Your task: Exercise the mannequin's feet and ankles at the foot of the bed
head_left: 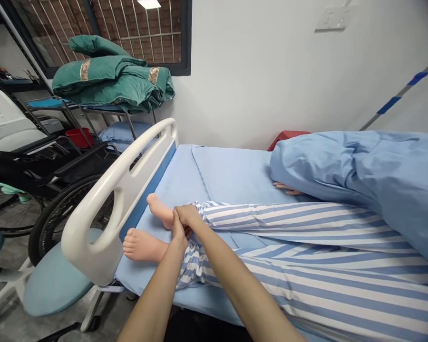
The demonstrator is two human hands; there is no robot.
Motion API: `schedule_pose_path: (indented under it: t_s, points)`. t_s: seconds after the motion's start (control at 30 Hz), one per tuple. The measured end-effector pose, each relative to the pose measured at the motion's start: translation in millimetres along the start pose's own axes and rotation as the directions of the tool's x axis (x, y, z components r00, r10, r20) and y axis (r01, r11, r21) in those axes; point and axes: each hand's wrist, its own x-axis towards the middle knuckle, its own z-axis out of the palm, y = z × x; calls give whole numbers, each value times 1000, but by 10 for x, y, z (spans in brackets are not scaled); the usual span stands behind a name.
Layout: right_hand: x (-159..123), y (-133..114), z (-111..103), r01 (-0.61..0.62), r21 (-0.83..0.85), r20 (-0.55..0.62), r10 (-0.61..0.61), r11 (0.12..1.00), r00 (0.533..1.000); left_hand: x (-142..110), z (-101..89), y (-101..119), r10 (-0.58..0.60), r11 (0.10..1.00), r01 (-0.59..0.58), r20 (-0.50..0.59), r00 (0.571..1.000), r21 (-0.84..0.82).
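Observation:
A figure in blue-and-white striped trousers (306, 228) lies on a hospital bed (221, 171), bare feet towards the white footboard (124, 175). My left hand (178, 232) is closed round the ankle of the far foot (159, 209), just above the near foot (142, 244). My right hand (187, 213) grips the cuff of the far trouser leg (207, 211) at the same ankle. A light blue quilt (371, 171) covers the upper body, and one of the figure's hands (287, 189) shows under its edge.
A black wheelchair (50, 185) stands left of the footboard, with a pale blue stool (53, 280) in front. Green folded bedding (110, 76) lies on a rack by the window. A red object (287, 137) sits against the wall behind the quilt.

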Motion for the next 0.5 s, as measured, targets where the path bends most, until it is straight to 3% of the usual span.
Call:
schedule_pose_path:
  t_s: [0.1, 0.2, 0.37, 0.5]
  points:
    - [31, 25, 14, 6, 1, 0, -6, 1000, 1000, -3, 9, -10, 35, 999, -35, -15, 999, -8]
    - [5, 30, 62, 8, 0, -41, -8, 1000, 999, -11, -13, 9, 47, 994, -46, -2, 999, 98]
    - [-95, -19, 137, -8, -16, -194, 5, 1000, 981, -21, -43, 28, 56, 986, -58, 14, 998, 156]
    - [-188, -72, 253, -47, -13, -316, 41, 999, 948, -38, -169, 98, 78, 994, -80, 34, 996, 78]
